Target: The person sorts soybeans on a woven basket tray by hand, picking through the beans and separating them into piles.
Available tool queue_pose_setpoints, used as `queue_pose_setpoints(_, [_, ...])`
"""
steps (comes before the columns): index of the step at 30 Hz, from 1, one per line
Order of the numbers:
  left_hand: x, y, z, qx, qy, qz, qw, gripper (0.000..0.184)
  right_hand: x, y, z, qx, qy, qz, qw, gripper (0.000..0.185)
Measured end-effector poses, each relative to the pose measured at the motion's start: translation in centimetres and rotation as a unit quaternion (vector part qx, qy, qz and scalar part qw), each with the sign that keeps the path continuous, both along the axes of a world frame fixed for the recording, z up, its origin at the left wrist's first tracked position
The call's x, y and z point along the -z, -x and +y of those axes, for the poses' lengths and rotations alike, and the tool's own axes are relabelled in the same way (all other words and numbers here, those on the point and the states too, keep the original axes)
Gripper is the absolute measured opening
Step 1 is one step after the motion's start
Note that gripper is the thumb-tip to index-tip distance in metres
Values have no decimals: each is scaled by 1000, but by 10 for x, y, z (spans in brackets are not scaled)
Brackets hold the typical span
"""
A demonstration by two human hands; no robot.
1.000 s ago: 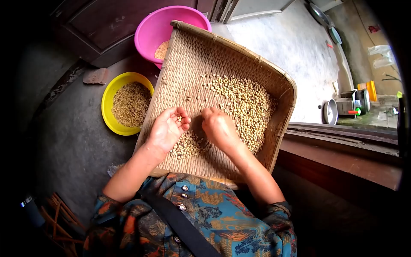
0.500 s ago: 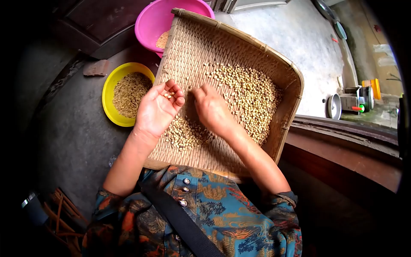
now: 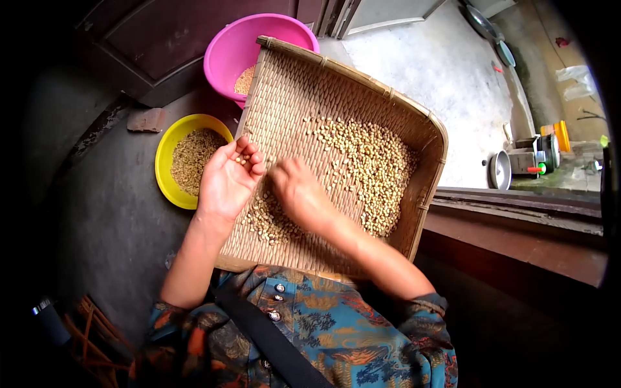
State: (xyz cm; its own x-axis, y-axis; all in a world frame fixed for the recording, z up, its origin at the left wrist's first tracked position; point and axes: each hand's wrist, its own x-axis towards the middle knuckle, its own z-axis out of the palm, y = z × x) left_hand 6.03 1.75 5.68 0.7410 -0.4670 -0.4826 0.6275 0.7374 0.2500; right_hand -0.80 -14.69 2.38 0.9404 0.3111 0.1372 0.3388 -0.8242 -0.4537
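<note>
Small tan round beans lie around the middle of the frame, in a brown woven tray. Left of the middle, the left hand is palm up, half curled, holding a few. Beside it, the right hand bends its blurry fingers; I cannot tell what it holds.

The tray is showing a tan woven pattern; the beans are looking pale yellow-green. The near bowl is glowing yellow, the far bowl pink. The shirt is displaying gold, orange and navy motifs on teal, the strap plain black.
</note>
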Motion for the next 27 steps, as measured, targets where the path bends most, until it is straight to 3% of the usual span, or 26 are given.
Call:
queue_pose_setpoints(2, [4, 3, 1, -4, -20, 8, 1000, 16, -14, 25, -1, -29, -99, 42, 994, 20])
queue_pose_setpoints(4, [11, 2, -4, -1, -20, 40, 999, 16, -19, 20, -14, -12, -88, 63, 994, 16])
queue_pose_setpoints(5, [14, 3, -7, 9, -10, 42, 999, 16, -25, 9, -28, 19, -52, -22, 998, 17])
queue_pose_setpoints(8, [12, 10, -22, 43, -9, 39, 998, 17, -7, -26, -63, 146, 30, -57, 987, 23])
queue_pose_setpoints(10, [7, 16, -31, 56, -17, 41, 997, 18, 1, -40, -73, 167, 13, -95, 981, 32])
queue_pose_setpoints(19, [30, 34, -35, 74, -25, 55, 995, 19, -21, -11, -89, 200, -192, 62, 959, 22])
queue_pose_setpoints(27, [29, 52, -37, 124, -50, 71, 988, 20, -37, -4, -86, 182, -117, 64, 974, 11])
